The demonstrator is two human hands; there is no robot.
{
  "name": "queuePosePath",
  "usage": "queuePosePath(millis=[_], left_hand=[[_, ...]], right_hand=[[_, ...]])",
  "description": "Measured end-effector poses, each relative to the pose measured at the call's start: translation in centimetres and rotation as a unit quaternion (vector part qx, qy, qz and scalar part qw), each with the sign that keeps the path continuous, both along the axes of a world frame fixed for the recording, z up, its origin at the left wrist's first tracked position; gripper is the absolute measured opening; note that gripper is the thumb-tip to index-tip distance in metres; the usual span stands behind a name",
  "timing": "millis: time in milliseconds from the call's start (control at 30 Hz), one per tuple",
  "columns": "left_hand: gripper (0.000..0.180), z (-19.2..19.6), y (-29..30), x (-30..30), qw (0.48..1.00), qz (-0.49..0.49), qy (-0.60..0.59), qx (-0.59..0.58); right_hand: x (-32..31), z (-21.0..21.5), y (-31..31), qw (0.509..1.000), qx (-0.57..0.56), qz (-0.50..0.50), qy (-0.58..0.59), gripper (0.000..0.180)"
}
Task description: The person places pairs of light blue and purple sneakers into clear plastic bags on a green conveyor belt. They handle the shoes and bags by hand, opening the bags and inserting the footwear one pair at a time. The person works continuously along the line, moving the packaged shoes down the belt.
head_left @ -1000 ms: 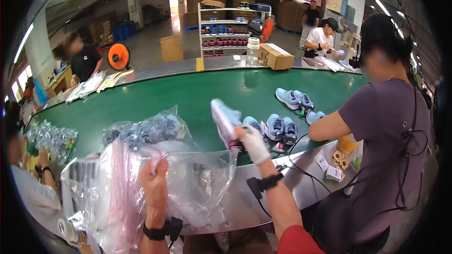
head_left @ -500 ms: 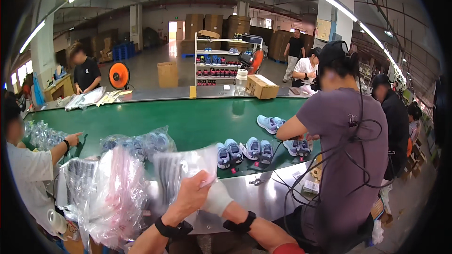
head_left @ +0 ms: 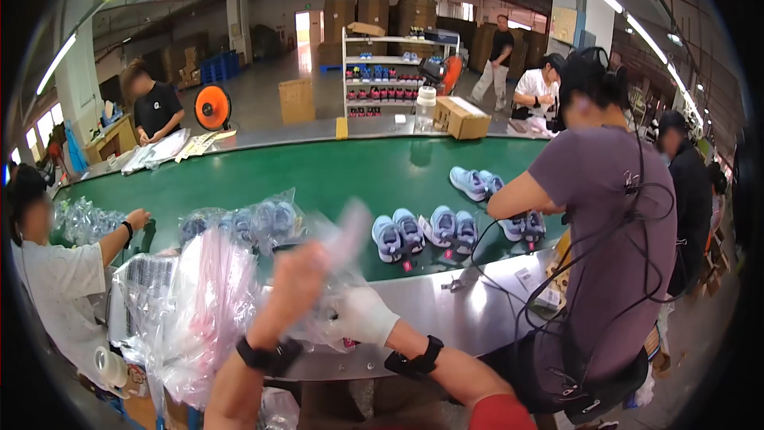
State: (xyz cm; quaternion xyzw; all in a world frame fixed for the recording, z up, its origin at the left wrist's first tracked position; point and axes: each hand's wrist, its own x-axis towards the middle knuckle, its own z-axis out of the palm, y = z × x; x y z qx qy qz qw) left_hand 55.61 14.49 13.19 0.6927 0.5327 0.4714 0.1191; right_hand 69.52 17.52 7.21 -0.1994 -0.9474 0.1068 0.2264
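My left hand (head_left: 293, 285) is bare and smeared by motion, closed on a clear plastic bag (head_left: 344, 240) whose upper part flares up to the right. Beside it, lower and to the right, my right hand (head_left: 364, 317) wears a white glove. Its fingers are curled within the bag's loose film, and what lies between them is hidden. A small pink-red tag (head_left: 348, 342) shows just under the glove. Left of my hands lies a pile of clear and pinkish plastic bags (head_left: 208, 302). Light blue sneakers (head_left: 398, 235) stand in pairs beyond my right hand on the green belt (head_left: 342, 171).
Bagged sneakers (head_left: 247, 219) lie on the belt past the bag pile. A metal ledge (head_left: 438, 310) runs along the near side. Close on my right sits a co-worker in a purple shirt (head_left: 609, 215), with black cables hanging down; another person (head_left: 68, 271) reaches in from the left.
My left hand has moved left and up, pulling the bag, which has gone from flat to bunched. My right hand has shifted slightly left. The view has tilted a little.
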Motion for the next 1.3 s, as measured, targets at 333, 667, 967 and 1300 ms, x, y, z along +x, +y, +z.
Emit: queuePosePath(millis=[333, 667, 967, 1300], left_hand=[[0.011, 0.4, 1.0, 5.0, 0.981, -0.111, 0.126, -0.101], [0.01, -1.9, -4.1, 0.8, 0.992, 0.05, 0.109, -0.023], [0.014, 1.1, -1.0, 2.2, 0.992, 0.046, -0.118, -0.013], [0.013, 0.8, 1.8, 0.1, 0.967, 0.1, -0.229, -0.056]], right_hand=[[-4.3, -6.1, -0.2, 0.923, -0.314, 0.212, 0.066, 0.032], [-6.0, -2.0, 1.9, 0.979, 0.017, 0.021, -0.202, 0.032], [-6.3, -5.5, 4.6, 0.981, -0.141, 0.026, 0.129, 0.027], [-15.9, -6.4, 18.8, 0.937, 0.097, -0.221, 0.255, 0.024]])
